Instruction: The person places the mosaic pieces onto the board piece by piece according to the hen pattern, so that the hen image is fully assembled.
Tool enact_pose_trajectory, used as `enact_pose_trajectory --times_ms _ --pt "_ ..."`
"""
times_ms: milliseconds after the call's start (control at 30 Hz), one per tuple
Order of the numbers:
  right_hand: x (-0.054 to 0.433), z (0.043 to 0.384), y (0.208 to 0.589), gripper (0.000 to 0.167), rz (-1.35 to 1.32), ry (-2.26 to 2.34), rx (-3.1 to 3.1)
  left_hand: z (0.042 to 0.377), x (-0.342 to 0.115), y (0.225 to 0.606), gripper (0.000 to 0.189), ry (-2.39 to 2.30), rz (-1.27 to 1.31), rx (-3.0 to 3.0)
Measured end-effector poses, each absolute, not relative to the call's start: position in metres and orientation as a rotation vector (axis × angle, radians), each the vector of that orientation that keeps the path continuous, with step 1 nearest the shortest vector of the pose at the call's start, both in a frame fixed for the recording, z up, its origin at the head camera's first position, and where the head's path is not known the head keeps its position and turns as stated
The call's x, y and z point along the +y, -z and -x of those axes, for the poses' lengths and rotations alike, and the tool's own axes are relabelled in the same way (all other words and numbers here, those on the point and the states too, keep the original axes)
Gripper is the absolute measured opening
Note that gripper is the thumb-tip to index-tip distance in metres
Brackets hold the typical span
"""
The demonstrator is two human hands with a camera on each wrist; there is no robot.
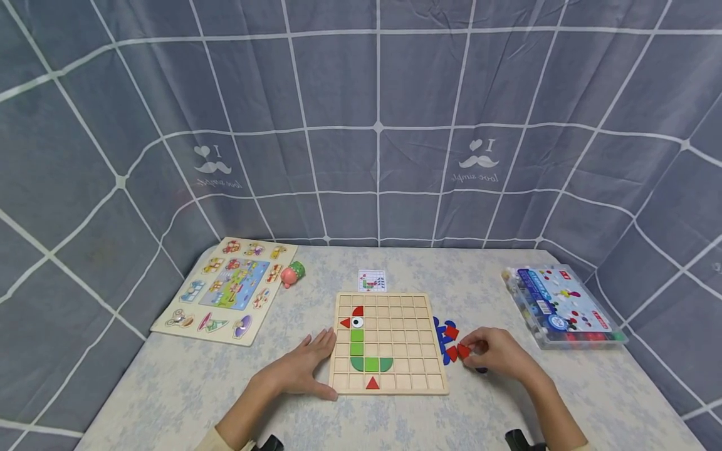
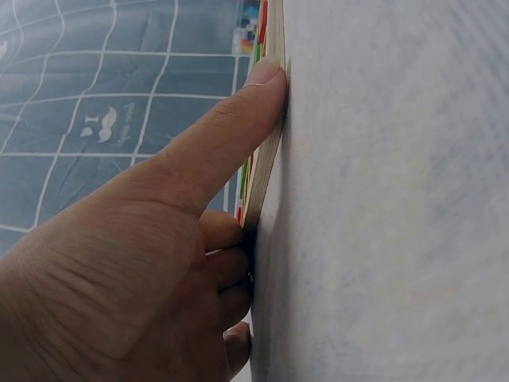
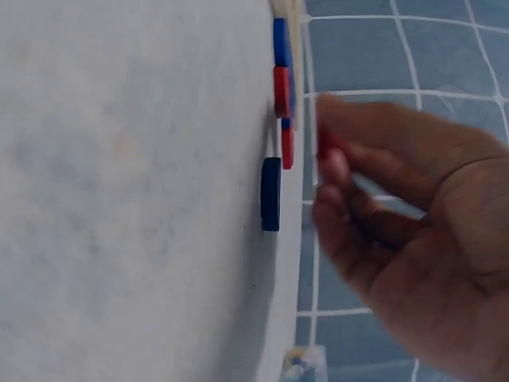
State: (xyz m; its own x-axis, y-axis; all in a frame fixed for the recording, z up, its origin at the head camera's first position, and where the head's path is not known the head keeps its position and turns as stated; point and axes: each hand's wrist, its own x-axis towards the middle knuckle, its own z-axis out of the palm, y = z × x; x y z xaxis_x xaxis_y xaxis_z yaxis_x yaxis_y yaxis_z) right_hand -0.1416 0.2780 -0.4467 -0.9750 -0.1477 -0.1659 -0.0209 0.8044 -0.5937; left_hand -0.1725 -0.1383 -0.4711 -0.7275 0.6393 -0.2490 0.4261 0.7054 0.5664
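Observation:
My left hand rests flat against the left side of the wooden grid board, its thumb at the near corner; in the left wrist view that thumb presses the board's edge. On the board lies a shape of green square tiles, green rounded tiles, red pieces and a round eye tile. A red triangle tile sits in the row nearest me. Right of the board, my right hand pinches a small red tile between thumb and fingertips, above the table in the right wrist view.
Loose blue tiles and red tiles lie along the board's right edge. A pattern card is behind the board. A picture puzzle and a strawberry-like toy lie left; a clear bead box stands right.

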Motion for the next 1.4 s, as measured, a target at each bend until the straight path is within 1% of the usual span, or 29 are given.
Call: enact_pose_trajectory --times_ms 200,300,400,500,733,900,1133,1400 --pt "0.256 0.148 0.438 0.026 0.303 0.921 2.791 0.172 -0.141 0.471 0.115 -0.682 -0.815 2.475" --pt "0.241 0.152 0.435 0.027 0.432 0.936 2.776 0.172 -0.142 0.472 0.115 -0.684 -0.815 2.472" --pt "0.225 0.157 0.434 0.025 0.576 0.937 2.757 0.171 -0.142 0.472 0.115 -0.685 -0.819 2.475" --pt "0.205 0.163 0.435 0.022 0.654 0.909 2.746 0.171 -0.142 0.470 0.115 -0.694 -0.826 2.477" --pt "0.156 0.174 0.437 0.022 0.686 0.851 2.680 0.171 -0.140 0.468 0.114 -0.675 -0.820 2.477" --pt "0.136 0.180 0.439 0.020 0.629 0.819 2.653 0.173 -0.138 0.467 0.114 -0.675 -0.806 2.468" --pt "0.123 0.187 0.443 0.021 0.638 0.770 2.636 0.172 -0.137 0.468 0.114 -0.676 -0.805 2.468" --pt "0.122 0.189 0.443 0.023 0.642 0.765 2.642 0.171 -0.139 0.467 0.115 -0.689 -0.801 2.476"
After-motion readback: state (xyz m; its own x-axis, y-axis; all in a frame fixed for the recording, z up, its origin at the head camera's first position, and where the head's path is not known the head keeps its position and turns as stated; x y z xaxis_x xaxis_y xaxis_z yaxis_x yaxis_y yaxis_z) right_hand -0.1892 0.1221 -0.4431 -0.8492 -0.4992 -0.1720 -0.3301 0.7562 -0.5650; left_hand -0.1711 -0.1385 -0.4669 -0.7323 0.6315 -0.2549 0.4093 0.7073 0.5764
